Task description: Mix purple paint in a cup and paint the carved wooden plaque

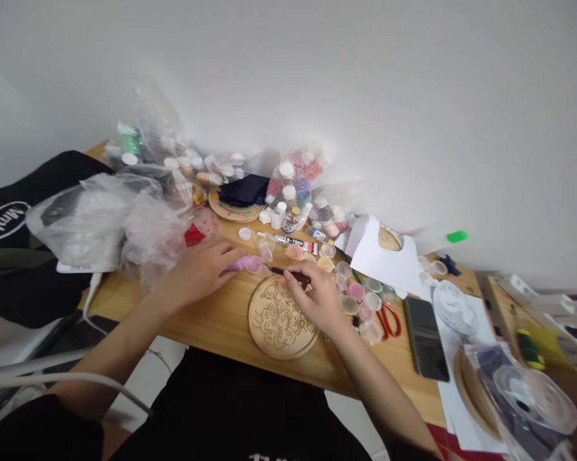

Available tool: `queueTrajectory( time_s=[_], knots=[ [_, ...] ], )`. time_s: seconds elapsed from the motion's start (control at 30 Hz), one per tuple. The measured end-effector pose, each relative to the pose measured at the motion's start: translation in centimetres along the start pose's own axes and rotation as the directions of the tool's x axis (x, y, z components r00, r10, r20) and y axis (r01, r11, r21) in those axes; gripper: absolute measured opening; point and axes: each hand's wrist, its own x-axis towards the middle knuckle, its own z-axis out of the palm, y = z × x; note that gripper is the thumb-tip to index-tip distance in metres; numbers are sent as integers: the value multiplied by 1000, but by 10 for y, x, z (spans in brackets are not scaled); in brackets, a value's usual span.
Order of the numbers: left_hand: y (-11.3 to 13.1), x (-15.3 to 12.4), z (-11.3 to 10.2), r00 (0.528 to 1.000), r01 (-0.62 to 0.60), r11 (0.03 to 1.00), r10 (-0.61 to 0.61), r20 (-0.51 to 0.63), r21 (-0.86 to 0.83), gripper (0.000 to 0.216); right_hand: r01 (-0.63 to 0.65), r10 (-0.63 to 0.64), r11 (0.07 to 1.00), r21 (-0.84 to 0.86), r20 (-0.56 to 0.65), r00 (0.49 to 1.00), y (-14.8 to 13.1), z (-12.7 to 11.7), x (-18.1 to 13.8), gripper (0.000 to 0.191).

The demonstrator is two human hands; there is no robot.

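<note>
Two bare hands, both over the table (192, 323), forearms angling in from lower left and lower right of frame; left hand (210, 267) palm down left of centre, fingers pointing right, thumb and fingers narrowed on one purple cup (253, 264) at frame centre; right hand (319, 294) right of centre, wrist toward lower right, fingers curled in a narrow grip on one dark-handled tool (292, 276), its tip pointing left, near the purple cup; one wooden disc (281, 320) with gold raised flower pattern, lower centre, just below the tool and partly under the right hand; one B-7000 tube (295, 243) above the hands; small cups (349, 304) right of centre, more than ten, overlapping, exact count can't tell; one pair of red-handled scissors (390, 321) beside them; one phone (426, 338), lower right, face up; one white sheet (384, 259) with a cutout, right of centre; one brown bottle (291, 220) with tan cap, upper centre; one dark blue pouch (246, 190) left of it; clear plastic bags (100, 211), several, upper left, count unclear
</note>
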Motion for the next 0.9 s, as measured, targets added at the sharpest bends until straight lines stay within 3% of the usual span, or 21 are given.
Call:
queueTrajectory(
  time_s=[0.5,0.9],
  knots=[
    [-1,-1,1,1000,-19,999,19,-24,-29,29,9,-9,1000,-6,-6,1000,2,1,-2,14],
    [-6,1,19,961,251,930,-274,-49,-269,26,-8,8,1000,-7,4,1000,2,3,-2,15]
  ],
)
